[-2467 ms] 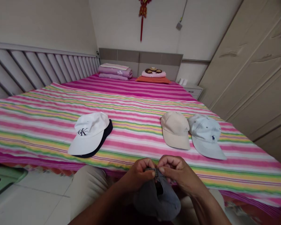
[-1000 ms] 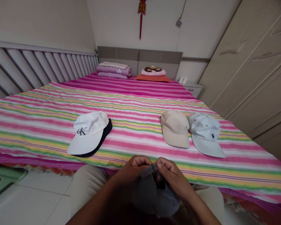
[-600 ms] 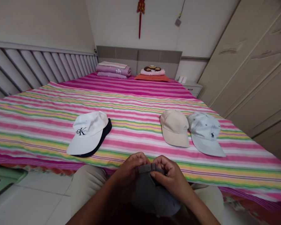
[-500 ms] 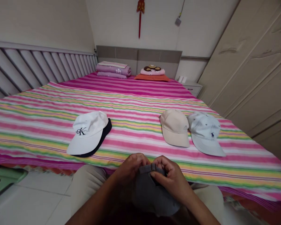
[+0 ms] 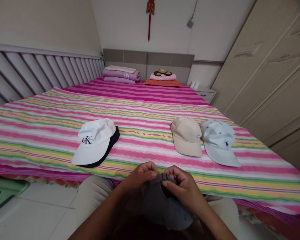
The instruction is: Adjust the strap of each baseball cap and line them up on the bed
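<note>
Over my lap I hold a dark grey baseball cap (image 5: 162, 208) with its back strap and buckle uppermost. My left hand (image 5: 143, 176) pinches the strap on its left side, thumb on top. On the other side, my right hand (image 5: 183, 188) grips the strap beside the buckle, with the thumb lying near it. On the bed ahead lies a white cap (image 5: 96, 140) with "CK" lettering, stacked on a dark navy cap (image 5: 115, 139). To the right sit a beige cap (image 5: 186, 136) and a pale blue cap (image 5: 220, 141), touching each other.
A striped bedspread (image 5: 142, 130) covers the bed. Folded purple bedding (image 5: 121, 75) and a pink pillow stack (image 5: 163, 77) are by the headboard (image 5: 170, 59). A green stool (image 5: 8, 193) stands at lower left, a wardrobe (image 5: 272, 66) at right.
My left thumb has moved onto the top of the strap, and the cap's back is tilted slightly. The right hand keeps its grip near the buckle. The other caps have not moved.
</note>
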`<state>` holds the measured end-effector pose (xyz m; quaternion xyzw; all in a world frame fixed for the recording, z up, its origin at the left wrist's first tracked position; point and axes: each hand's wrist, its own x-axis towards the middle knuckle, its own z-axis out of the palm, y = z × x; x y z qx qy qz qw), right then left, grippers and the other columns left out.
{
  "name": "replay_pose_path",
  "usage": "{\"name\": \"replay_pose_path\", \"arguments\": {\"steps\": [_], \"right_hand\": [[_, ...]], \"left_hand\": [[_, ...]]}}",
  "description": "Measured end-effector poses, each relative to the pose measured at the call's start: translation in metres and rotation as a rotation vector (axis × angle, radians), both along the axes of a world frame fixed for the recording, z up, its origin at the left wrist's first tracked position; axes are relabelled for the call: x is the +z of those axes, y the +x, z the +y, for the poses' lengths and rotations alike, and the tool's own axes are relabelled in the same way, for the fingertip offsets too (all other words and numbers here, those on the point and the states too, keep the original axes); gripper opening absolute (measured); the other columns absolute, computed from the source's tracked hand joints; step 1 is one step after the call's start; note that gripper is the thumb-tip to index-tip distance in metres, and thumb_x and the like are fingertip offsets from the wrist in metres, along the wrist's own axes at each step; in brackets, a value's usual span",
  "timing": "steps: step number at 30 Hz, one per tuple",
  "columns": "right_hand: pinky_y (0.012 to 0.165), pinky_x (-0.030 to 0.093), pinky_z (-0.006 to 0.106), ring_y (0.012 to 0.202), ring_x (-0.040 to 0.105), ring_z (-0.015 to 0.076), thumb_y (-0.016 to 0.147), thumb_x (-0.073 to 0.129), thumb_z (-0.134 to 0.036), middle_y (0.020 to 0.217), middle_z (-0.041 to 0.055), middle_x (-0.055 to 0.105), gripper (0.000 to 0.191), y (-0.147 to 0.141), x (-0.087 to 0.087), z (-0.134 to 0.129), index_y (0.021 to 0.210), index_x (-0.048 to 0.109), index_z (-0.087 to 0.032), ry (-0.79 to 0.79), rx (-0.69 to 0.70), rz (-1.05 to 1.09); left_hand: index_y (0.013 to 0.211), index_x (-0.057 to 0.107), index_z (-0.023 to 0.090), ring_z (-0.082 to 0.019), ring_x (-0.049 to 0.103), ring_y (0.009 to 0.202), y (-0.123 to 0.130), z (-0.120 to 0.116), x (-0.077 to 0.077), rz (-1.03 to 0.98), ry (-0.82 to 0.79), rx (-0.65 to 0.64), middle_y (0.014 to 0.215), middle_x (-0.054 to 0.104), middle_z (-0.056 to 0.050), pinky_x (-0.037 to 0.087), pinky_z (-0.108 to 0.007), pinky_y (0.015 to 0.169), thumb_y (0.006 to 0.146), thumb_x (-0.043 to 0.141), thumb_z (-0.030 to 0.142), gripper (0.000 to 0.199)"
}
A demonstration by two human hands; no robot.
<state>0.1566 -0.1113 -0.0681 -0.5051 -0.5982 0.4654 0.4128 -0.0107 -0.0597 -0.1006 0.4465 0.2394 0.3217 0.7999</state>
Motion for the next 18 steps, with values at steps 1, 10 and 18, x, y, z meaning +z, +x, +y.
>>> {"name": "replay_pose_path", "arguments": {"steps": [1,10,18], "right_hand": [[0.046,0.026,0.021,0.050,0.032,0.0079,0.070,0.062,-0.032,0.054,-0.0070,0.037,0.019,0.001,0.000,0.000,0.071,0.051,-0.017,-0.017,-0.005,0.047],[0.047,0.034,0.020,0.048,0.043,0.0077,0.070,0.064,-0.044,0.058,-0.0026,0.053,0.033,0.031,0.004,0.025,0.080,0.058,-0.013,-0.286,0.246,0.267],[0.060,0.046,0.029,0.056,0.059,0.0157,0.049,0.069,-0.062,0.062,0.0025,0.064,0.054,0.033,-0.029,0.019,0.076,0.066,-0.016,-0.356,0.296,0.525]], "left_hand": [[0.080,0.058,0.015,-0.008,0.048,0.055,-0.002,0.001,0.001,0.003,-0.011,-0.033,0.068,0.056,0.001,0.033,-0.020,0.054,0.065,0.068,0.038,0.028],[0.064,0.057,0.013,-0.008,0.051,0.048,-0.011,0.011,0.009,-0.186,-0.156,-0.017,0.055,0.057,0.001,0.038,-0.020,0.050,0.054,0.077,0.031,0.028],[0.070,0.059,0.013,-0.011,0.059,0.056,-0.018,0.030,0.014,-0.320,-0.270,0.158,0.061,0.063,0.000,0.047,-0.022,0.059,0.058,0.072,0.023,0.020]]}}
